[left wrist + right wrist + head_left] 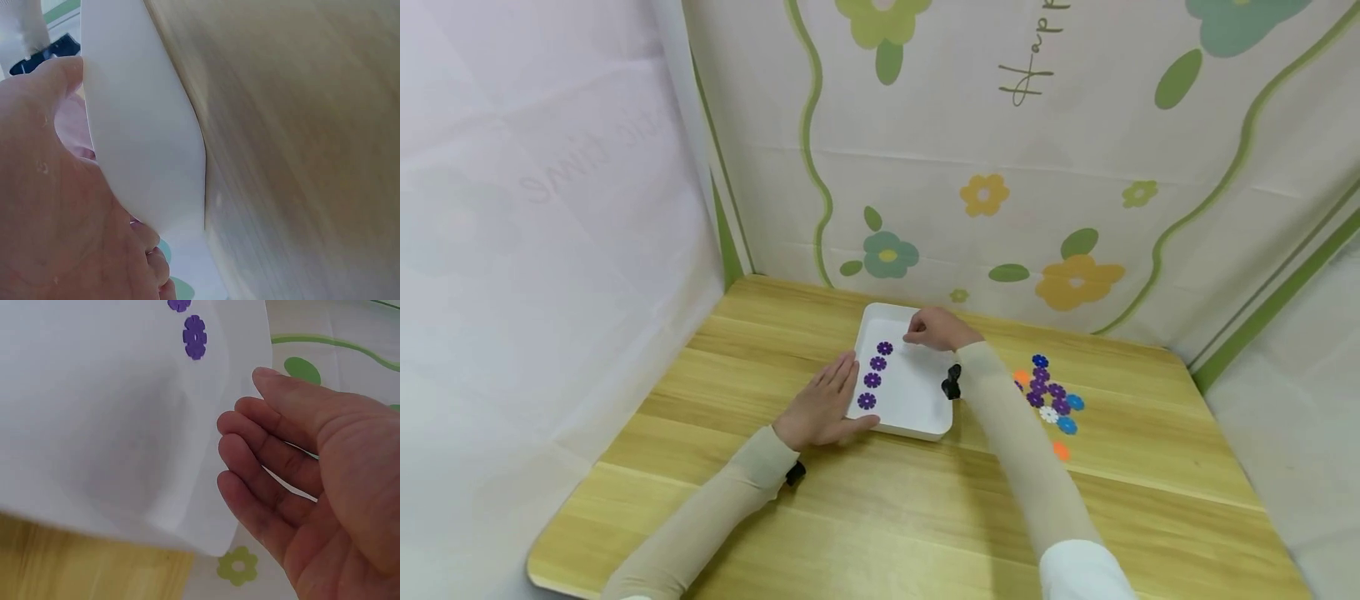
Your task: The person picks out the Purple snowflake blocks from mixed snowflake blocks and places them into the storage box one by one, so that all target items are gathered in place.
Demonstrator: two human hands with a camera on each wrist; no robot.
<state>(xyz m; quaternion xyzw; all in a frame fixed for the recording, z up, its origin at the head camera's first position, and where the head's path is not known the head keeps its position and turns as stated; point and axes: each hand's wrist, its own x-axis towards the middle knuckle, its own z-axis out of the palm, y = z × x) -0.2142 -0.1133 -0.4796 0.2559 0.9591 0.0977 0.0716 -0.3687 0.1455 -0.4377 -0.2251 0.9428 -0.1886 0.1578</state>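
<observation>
A white tray (917, 392) lies on the table, with a row of purple snowflake discs (872, 380) along its left side. My left hand (823, 406) rests against the tray's near left corner, fingers along the left side and thumb at the front edge. In the left wrist view that hand (56, 169) touches the outer wall of the tray (140, 119). Over the far end of the tray, my right hand (936, 328) has its fingers bent and the fingertips close together. A faint pale spot shows under them. In the right wrist view I make out nothing distinct between thumb and fingers.
Right of the tray lies a loose group of snowflake discs in purple (1040, 387), blue (1067, 425), white (1048, 414) and orange (1061, 451). A black wrist camera (952, 382) sits by the tray's right edge. A flower-print cloth (925, 167) hangs behind the table.
</observation>
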